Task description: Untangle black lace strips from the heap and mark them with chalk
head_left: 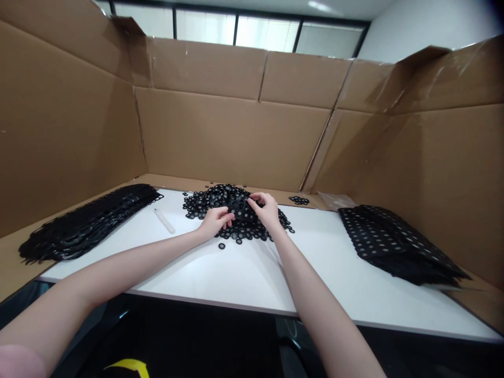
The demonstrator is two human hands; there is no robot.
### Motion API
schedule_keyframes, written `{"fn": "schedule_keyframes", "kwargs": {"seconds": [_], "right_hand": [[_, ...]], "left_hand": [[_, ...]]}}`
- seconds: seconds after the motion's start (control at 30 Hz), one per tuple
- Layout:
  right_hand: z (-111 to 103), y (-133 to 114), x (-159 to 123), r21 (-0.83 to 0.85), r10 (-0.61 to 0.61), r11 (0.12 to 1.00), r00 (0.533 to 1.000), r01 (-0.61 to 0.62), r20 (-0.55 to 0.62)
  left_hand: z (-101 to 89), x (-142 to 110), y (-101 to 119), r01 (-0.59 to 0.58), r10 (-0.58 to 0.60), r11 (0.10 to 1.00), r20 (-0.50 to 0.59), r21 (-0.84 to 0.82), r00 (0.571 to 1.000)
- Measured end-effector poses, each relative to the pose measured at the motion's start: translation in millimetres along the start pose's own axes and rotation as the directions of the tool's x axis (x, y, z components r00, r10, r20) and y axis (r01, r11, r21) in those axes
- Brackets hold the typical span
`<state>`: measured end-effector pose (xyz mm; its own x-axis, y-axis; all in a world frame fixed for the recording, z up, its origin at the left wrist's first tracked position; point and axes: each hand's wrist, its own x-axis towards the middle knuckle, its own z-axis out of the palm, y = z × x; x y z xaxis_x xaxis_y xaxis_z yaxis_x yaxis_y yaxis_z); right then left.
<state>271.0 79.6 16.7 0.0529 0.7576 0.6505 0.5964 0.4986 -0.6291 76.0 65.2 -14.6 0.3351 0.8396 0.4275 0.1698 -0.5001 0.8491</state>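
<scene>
My left hand (216,223) is curled, thumb and fingers closed on the near left side of a small dotted black sheet (241,213), while my right hand (266,210) is bent over its far right side, thumb and index finger nearly together; I cannot tell whether that one grips it or only touches. The sheet is between my hands, just above a heap of black rings (216,198) spread over the far middle of the white tabletop (220,273). One loose ring (221,246) lies in front of the heap, nearer to me. Left of the heap a slim white pen-like tool (164,221) lies slanted, and beyond it a long stack of black strips (94,223) runs along the left side. To the right of the heap, near the back, is a small cluster of rings (299,200); farther right, a stack of dotted black sheets (394,241) lies aslant, with clear plastic (336,201) by its far end. Cardboard walls (228,136) stand around the left, back and right, and windows (236,29) show above them.
</scene>
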Motion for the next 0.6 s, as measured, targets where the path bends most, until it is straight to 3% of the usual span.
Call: {"fn": "schedule_keyframes", "kwargs": {"seconds": [0.1,0.23,0.33,0.47,0.6], "right_hand": [[-2,-15,-4,-0.106,-0.175,0.979,0.985,0.174,0.005],[0,-32,-9,0.014,-0.290,0.955,0.919,0.298,0.267],[3,-34,-11,0.097,-0.250,0.968,0.897,0.231,0.365],[10,-28,-12,0.180,-0.147,0.980,0.919,0.084,0.367],[15,-24,-12,0.267,-0.125,0.964,0.917,0.021,0.379]], "left_hand": [[-0.5,1,-1,0.010,-0.010,1.000,-0.001,-0.022,1.000],[-0.1,0,-1,-0.015,0.014,1.000,-0.014,-0.025,1.000],[0.2,-1,1,-0.043,0.043,0.999,-0.026,0.016,0.999],[-0.5,-2,4,-0.063,0.063,0.997,-0.022,0.034,0.998],[1.5,-4,8,-0.058,0.058,0.998,0.003,-0.006,0.998]]}}
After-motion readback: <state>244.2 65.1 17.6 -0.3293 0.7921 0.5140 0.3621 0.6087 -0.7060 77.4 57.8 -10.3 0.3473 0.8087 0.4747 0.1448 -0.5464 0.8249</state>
